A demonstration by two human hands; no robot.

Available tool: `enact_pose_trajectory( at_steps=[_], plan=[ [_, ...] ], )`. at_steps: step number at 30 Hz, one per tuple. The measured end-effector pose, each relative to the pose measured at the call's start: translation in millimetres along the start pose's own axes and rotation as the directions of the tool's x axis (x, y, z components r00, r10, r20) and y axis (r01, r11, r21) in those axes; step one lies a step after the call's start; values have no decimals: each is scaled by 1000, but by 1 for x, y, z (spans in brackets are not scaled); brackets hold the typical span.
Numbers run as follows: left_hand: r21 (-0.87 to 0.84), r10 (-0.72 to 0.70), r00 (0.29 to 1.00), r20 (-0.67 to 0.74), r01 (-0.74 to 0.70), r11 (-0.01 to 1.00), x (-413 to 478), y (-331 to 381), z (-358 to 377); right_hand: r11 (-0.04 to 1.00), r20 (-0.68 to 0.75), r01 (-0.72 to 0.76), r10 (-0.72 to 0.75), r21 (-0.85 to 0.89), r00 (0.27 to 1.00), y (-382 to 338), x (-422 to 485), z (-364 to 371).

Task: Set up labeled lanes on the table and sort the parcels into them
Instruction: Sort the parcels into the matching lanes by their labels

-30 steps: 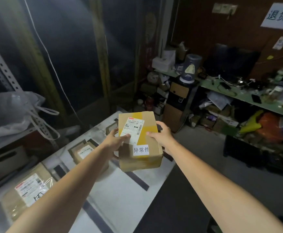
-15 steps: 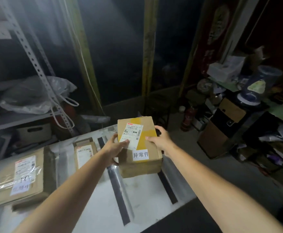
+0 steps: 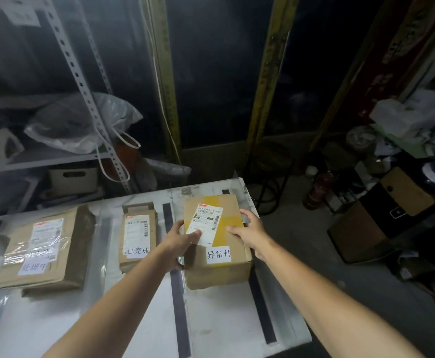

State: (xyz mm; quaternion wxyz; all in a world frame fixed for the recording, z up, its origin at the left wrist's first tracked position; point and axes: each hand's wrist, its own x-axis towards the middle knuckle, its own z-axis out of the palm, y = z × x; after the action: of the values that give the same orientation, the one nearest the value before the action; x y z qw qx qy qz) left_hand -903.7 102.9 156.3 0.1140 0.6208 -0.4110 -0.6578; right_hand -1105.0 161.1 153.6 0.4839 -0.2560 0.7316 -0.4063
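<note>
Item: cardboard parcel [image 3: 219, 272], yellow-taped, tagged 异常件. Location: rightmost lane of the white surface [image 3: 224, 324], between two dark tape strips [image 3: 179, 293]. Left hand [image 3: 182, 239] grips its left side, thumb on the shipping label; right hand [image 3: 250, 233] grips its right edge. Neighbouring lanes: small parcel [image 3: 137, 236] tagged 已完成; large flat parcel [image 3: 43, 249] farther left.

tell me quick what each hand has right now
Left hand: grips the brown cardboard box with yellow tape at its left side.
Right hand: grips the same box at its right side.
</note>
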Motion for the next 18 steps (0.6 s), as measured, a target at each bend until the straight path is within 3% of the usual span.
enact_pose_trajectory(
  at_steps=[18],
  plan=[
    [-11,-78,997,-22,78,997,29,-8,27,999,92,-37,39,-28,995,13,40,-15]
  ],
)
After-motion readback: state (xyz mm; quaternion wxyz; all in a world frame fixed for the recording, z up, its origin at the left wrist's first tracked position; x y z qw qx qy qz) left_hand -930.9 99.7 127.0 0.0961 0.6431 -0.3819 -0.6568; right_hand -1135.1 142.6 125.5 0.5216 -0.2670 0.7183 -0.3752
